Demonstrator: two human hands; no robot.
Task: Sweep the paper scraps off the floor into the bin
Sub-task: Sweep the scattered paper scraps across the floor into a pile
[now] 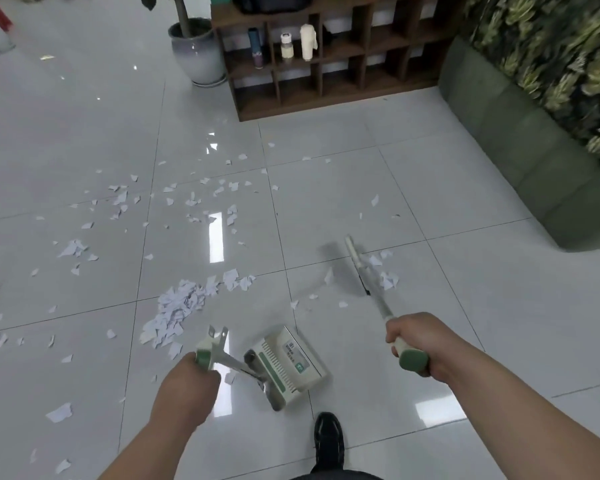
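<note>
Green-capped broom (381, 303) clamped in right grip (414, 339), arm stretched forward, left grip (184, 386) curled round dustpan handle (238, 367)

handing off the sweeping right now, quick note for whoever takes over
Left hand grips the handle of the dustpan, which is low at the floor just ahead of the shoe.
Right hand grips the top of the broom, head out front right with a few scraps beside it.
Done: a pile of scraps lies just left of the dustpan.
Left: loose scraps lie all over the tiles ahead and left. None of it is picked up, and no bin is in view.
</note>
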